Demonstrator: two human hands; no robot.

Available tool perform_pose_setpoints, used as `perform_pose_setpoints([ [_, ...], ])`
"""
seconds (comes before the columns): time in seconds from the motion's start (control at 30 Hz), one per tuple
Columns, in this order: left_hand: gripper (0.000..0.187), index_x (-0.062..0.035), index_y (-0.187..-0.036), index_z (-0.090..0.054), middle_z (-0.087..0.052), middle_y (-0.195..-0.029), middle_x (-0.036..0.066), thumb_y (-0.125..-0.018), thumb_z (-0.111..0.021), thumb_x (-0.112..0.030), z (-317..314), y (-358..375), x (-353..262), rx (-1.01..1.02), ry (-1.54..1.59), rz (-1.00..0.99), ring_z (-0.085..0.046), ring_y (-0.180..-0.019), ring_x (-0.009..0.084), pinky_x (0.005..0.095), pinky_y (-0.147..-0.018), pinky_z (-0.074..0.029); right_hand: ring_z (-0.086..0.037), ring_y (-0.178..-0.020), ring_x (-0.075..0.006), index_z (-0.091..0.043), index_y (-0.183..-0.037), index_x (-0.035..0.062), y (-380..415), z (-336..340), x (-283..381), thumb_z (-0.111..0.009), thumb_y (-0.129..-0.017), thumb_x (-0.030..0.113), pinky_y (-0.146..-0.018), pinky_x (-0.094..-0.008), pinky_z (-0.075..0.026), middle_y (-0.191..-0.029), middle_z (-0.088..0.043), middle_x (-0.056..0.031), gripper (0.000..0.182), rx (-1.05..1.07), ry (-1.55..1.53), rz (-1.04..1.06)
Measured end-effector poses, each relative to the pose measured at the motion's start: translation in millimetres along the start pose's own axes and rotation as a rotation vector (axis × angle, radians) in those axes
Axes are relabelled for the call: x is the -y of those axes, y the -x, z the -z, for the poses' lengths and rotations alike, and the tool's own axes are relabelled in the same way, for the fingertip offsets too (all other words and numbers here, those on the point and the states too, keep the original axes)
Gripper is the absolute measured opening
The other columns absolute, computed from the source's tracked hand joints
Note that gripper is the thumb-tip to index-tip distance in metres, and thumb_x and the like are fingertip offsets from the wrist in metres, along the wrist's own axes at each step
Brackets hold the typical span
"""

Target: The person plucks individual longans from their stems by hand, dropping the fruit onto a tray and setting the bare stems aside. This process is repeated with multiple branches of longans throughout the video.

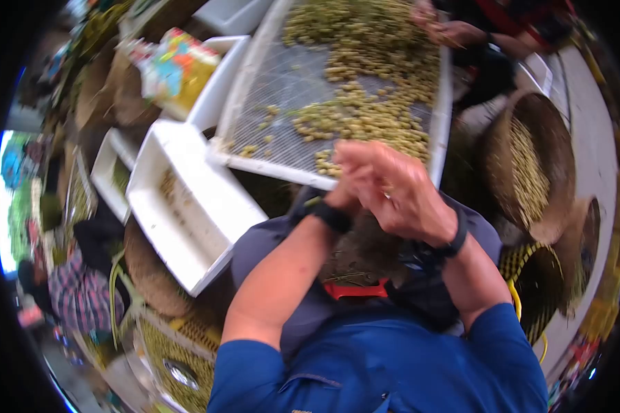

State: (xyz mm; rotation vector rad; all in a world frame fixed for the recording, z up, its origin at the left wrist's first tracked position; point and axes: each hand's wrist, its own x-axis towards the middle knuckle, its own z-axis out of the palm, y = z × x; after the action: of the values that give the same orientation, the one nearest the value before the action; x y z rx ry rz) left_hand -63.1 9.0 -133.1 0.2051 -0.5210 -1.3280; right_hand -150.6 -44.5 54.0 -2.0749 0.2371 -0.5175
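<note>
My right hand (403, 193) is over the near edge of a mesh-bottomed white tray (275, 82), its fingers bent and blurred. Close against it is my left hand (351, 189), partly covered by the right. A tiny pale spot shows between the hands, too small and smeared to name. Small yellow-green oval pieces (365, 117) lie spread in the tray, thickest toward its far side. Both wrists wear dark bands.
A co-worker's hands (444, 31) are over the tray's far right corner. White foam boxes (213, 199) and a colourful plastic bag (179, 72) are at left. Woven baskets (558, 144), one with similar pieces, are at right. Another person in a checked shirt (86, 292) is at far left.
</note>
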Motion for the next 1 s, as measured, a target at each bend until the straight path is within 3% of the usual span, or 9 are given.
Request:
perform_pose_setpoints([
  [0.03, 0.019, -0.0076, -0.096, -0.059, -0.056, -0.088, 0.000, -0.089, -0.063, -0.025, -90.5, -23.3, -45.9, -0.458, -0.636, 0.044, -0.057, -0.085, 0.0092, 0.0263, -0.074, -0.049, -0.068, -0.091, -0.0183, -0.062, -0.121, 0.0019, -1.1, 6.5, -6.8, -0.061, -0.091, -0.001, -0.078, -0.0294, -0.054, -0.104, -0.070, -0.0099, 0.031, -0.169, -0.096, -0.031],
  [0.07, 0.014, -0.0082, -0.091, -0.061, -0.058, -0.083, 0.000, -0.089, -0.064, -0.022, -75.8, -22.8, -60.1, -0.500, -0.521, 0.393, -0.058, -0.080, 0.0102, 0.0249, -0.072, -0.048, -0.067, -0.090, -0.0157, -0.063, -0.117, 0.0013, -2.6, 21.9, -12.5, -0.060, -0.093, 0.002, -0.075, -0.0282, -0.053, -0.101, -0.070, -0.0076, 0.024, -0.321, -0.208, -0.135],
  [0.1, 0.009, -0.0083, -0.087, -0.063, -0.058, -0.077, -0.001, -0.089, -0.064, -0.017, -79.4, -26.5, -72.3, -0.587, -0.320, 0.425, -0.057, -0.071, 0.0113, 0.0247, -0.064, -0.049, -0.066, -0.089, -0.0130, -0.064, -0.113, 0.0007, -5.4, 36.9, -18.3, -0.059, -0.095, 0.005, -0.072, -0.0270, -0.053, -0.098, -0.070, -0.0052, 0.019, -0.469, -0.331, -0.222],
  [0.2, 0.015, -0.0071, -0.091, -0.056, -0.053, -0.079, 0.001, -0.098, -0.054, -0.020, -86.7, -32.3, -96.8, -0.508, -0.255, 0.357, -0.053, -0.064, 0.0114, 0.0257, -0.055, -0.043, -0.062, -0.086, -0.0073, -0.066, -0.109, 0.0025, 2.0, 70.0, -39.3, -0.054, -0.102, 0.017, -0.075, -0.0234, -0.052, -0.094, -0.068, -0.0007, 0.020, -0.458, -0.456, -0.394],
  [0.33, 0.020, -0.0029, -0.095, -0.055, -0.051, -0.082, 0.006, -0.102, -0.050, -0.020, -90.8, -35.4, -116.7, -0.293, 0.050, 0.289, -0.051, -0.064, 0.0142, 0.0280, -0.055, -0.046, -0.060, -0.103, -0.0145, -0.063, -0.119, 0.0026, 19.1, 49.9, -47.2, -0.046, -0.104, 0.040, -0.089, -0.0336, -0.050, -0.115, -0.064, -0.0067, 0.044, -0.137, -0.617, -0.543],
  [0.47, 0.020, -0.0035, -0.095, -0.053, -0.050, -0.083, 0.005, -0.103, -0.049, -0.022, -92.2, -35.5, -121.8, -0.344, -0.024, 0.238, -0.050, -0.062, 0.0135, 0.0278, -0.055, -0.045, -0.066, -0.079, -0.0182, -0.062, -0.115, 0.0049, 25.8, 30.0, -42.1, -0.046, -0.102, 0.050, -0.065, -0.0340, -0.057, -0.095, -0.067, -0.0071, 0.049, -0.065, -1.081, -0.730],
  [0.7, 0.020, -0.0033, -0.095, -0.051, -0.045, -0.080, 0.004, -0.102, -0.051, -0.022, -95.0, -34.3, -122.7, -0.323, -0.256, 0.256, -0.048, -0.062, 0.0123, 0.0260, -0.054, -0.045, -0.066, -0.076, -0.0177, -0.056, -0.107, 0.0060, 35.4, 17.9, -40.8, -0.050, -0.101, 0.048, -0.061, -0.0314, -0.055, -0.090, -0.064, -0.0061, 0.043, -0.112, -1.320, -0.750],
  [0.87, 0.017, -0.0026, -0.095, -0.062, -0.060, -0.081, 0.004, -0.100, -0.057, -0.018, -95.7, -35.0, -119.7, -0.346, -0.373, 0.281, -0.057, -0.066, 0.0112, 0.0244, -0.056, -0.048, -0.064, -0.074, -0.0170, -0.061, -0.105, 0.0092, 32.0, 9.7, -41.9, -0.054, -0.099, 0.049, -0.055, -0.0288, -0.051, -0.089, -0.065, -0.0049, 0.041, -0.144, -1.367, -0.823],
  [1.0, 0.023, -0.0029, -0.096, -0.060, -0.060, -0.087, 0.007, -0.101, -0.055, -0.024, -93.0, -34.5, -122.6, -0.366, -0.435, 0.316, -0.059, -0.068, 0.0155, 0.0275, -0.059, -0.051, -0.058, -0.065, -0.0120, -0.062, -0.101, 0.0087, 29.5, 6.9, -48.9, -0.060, -0.096, 0.047, -0.049, -0.0262, -0.045, -0.080, -0.060, -0.0009, 0.038, -0.168, -1.234, -0.850],
])
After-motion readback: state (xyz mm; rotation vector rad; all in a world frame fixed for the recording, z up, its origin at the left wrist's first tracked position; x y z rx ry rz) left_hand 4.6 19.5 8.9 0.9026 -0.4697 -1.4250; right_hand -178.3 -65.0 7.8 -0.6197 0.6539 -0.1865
